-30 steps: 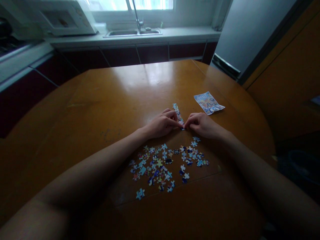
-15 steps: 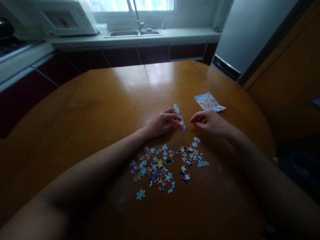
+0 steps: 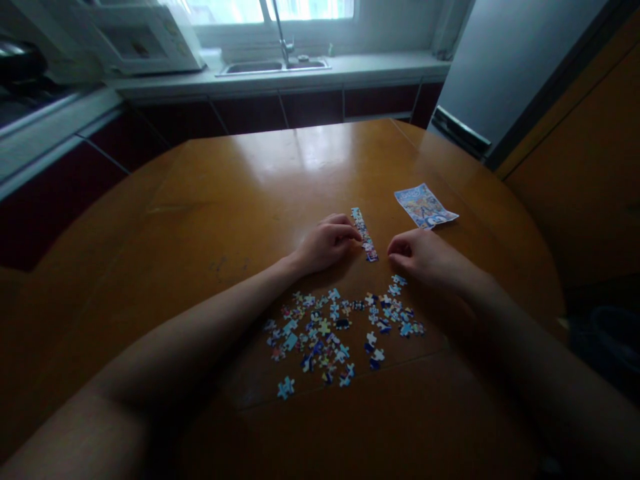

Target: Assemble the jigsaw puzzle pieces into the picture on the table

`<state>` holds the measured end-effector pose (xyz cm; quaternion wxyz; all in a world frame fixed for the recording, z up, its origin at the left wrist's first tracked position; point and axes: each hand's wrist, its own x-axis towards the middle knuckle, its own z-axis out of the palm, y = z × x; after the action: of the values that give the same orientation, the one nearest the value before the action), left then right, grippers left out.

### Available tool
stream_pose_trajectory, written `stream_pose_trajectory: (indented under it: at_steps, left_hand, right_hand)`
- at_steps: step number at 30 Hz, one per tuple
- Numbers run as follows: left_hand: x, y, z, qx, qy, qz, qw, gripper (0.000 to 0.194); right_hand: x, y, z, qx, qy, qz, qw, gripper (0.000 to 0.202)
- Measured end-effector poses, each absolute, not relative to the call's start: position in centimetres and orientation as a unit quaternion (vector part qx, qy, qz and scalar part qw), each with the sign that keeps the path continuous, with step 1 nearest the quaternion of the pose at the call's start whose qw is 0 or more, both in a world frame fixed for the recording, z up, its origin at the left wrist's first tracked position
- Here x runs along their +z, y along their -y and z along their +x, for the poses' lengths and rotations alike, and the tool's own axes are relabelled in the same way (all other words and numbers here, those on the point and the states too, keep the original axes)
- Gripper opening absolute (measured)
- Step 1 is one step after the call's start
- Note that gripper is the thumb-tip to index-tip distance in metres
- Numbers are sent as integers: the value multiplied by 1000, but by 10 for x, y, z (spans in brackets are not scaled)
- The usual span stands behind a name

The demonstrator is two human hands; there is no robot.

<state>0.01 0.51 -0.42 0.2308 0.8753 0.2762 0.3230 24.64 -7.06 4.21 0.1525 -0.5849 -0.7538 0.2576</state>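
Note:
A narrow strip of joined jigsaw pieces (image 3: pixel 365 233) lies on the wooden table, running away from me. My left hand (image 3: pixel 330 243) rests on the table just left of it, fingers loosely bent and apart, fingertips at the strip's left edge near its lower part. To the right of the strip is my right hand (image 3: pixel 423 253), thumb and fingertips pressed together; whether a piece is between them is hidden. Nearer to me spreads a loose heap of jigsaw pieces (image 3: pixel 325 327), mostly light blue, white, dark blue and yellow. One light-blue piece (image 3: pixel 286 387) lies apart at the lower left.
A printed picture sheet (image 3: pixel 425 205) with a curled corner lies beyond my right hand. Past the round wooden table (image 3: pixel 240 193) are a counter with a sink (image 3: pixel 273 67), a microwave (image 3: pixel 140 40) at left and a fridge (image 3: pixel 505 73) at right.
My right hand's fingers have drawn closer together, and the hand sits slightly farther from the strip. The left index finger is a little more bent. The whole view has shifted slightly.

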Motion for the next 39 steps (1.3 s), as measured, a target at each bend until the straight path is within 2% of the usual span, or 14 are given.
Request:
stream_pose_trajectory:
  at_steps: [14,23,39]
  left_hand:
    - [-1,-4,1,324,-282,869,247,25]
    - [1,-3,1,320,-336,854,236,24]
    - [0,-4,2,326,-333,847,258,23]
  right_hand:
    - [41,73,238,233,745,-595,192,15]
    - [44,74,237,234,737,-606,188,16]
    - [46,74,237,233,735,-614,171,17]
